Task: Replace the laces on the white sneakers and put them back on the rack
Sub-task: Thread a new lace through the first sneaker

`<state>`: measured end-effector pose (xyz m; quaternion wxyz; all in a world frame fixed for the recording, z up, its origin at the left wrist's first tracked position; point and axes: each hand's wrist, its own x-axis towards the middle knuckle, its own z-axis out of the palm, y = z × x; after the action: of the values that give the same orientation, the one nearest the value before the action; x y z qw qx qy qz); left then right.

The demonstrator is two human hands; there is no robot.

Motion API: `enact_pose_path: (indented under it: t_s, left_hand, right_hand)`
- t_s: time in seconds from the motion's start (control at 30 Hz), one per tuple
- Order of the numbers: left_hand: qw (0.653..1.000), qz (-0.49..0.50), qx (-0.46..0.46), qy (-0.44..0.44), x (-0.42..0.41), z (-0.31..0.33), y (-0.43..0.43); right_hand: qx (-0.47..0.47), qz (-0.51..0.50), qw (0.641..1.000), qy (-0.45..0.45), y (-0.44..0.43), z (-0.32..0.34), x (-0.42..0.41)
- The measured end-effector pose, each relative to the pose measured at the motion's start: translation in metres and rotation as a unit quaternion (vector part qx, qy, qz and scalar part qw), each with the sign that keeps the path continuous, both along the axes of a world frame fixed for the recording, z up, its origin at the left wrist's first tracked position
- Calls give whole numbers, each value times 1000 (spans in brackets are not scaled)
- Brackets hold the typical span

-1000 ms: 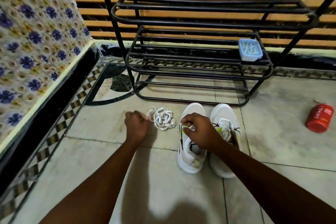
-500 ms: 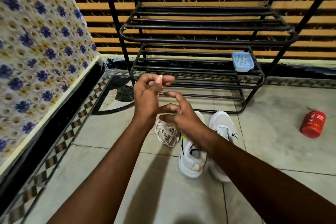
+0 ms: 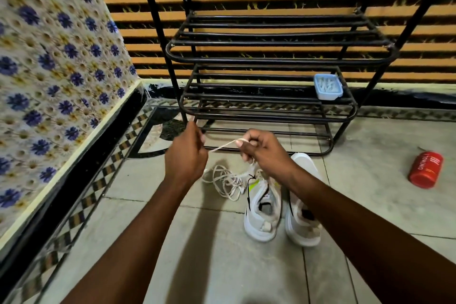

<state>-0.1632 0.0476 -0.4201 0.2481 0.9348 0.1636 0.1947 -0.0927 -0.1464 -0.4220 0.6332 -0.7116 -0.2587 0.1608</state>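
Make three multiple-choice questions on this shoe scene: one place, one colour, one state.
1. Where is the blue container? A on the floor; B on a rack shelf; C inside a sneaker.
2. What colour is the can? A red; B green; C white.
3. How is the lace? A pulled between both hands; B tied in a bow; C wholly on the floor.
Answers: 1 B, it rests on the rack's bars; 2 A, its body is red; 3 A, left hand and right hand each pinch it.
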Motion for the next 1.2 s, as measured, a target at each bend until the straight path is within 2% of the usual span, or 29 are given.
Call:
enact_pose_path:
  t_s: [0.1,0.23,0.3,0.37,0.43,0.47,0.5,0.53,0.6,0.67,0.7,0.77,0.83,0.9,0.97,1.03,1.1,1.13,1.17,1.2]
  left_hand:
    - [974,27,53,217,-28,-57,16]
    - [931,34,23,362,-66,-125,36]
    - [922,42,11,385,-73,-140,39]
    - [920,75,60,380,-70,-138,36]
    - [943,103,82,306,-61,-126,31]
    - [970,87,22,225,-55,-117,30]
    - [986,49,-95,129,-48,-105,26]
    - [971,-2,-230,58,-42,-91,19]
    - [901,-126,-415,31,-34,-57,3]
    - [847,-204,-484,83,-29,-35,-12]
    - [838,-219,-491,97,-28,-33,-16]
    - [848,-199,-486,71,-26,-38,-18]
    - [866,-131,-480,50,-27,-53,-12]
    - [892,-98,-433,84,-30,-78,5]
    - [920,-67,-332,197,-36,-98,24]
    - [912,-29,-219,345,-39,-106,35]
    - [906,14,-116,406,-34,-103,32]
    - [916,18,-97,389,-32,-94,26]
    - [935,-3,-120,334,-28,-84,17]
    - [945,-52,-189,261,-24,-77,9]
  right_hand:
    - [-35,-8,998,-45,-7,2,12]
    - [-86,8,993,-84,-6,2,18]
    - [-98,10,991,-96,-3,0,18]
    - [-113,21,987,-112,2,0,16]
    - [-120,40,984,-122,7,-1,13]
    - [-123,47,983,-127,9,0,12]
    - [-127,51,982,-131,10,0,10]
    - [-130,53,981,-133,11,0,9]
    - [-131,56,981,-131,12,3,7]
    - [-126,52,983,-125,10,5,6]
    - [-123,43,984,-118,9,5,7]
    - [-116,19,987,-107,4,7,10]
    - [-114,2,987,-109,-3,8,14]
    - [-117,-20,985,-126,-10,12,18]
    - [-127,-47,980,-146,-16,17,21]
    - [-148,-67,972,-170,-19,21,21]
    - [-150,-65,972,-171,-18,20,20]
    - [-148,-54,973,-168,-16,18,19]
    - [-146,-36,975,-166,-14,16,17]
    - [-146,-15,976,-164,-11,14,14]
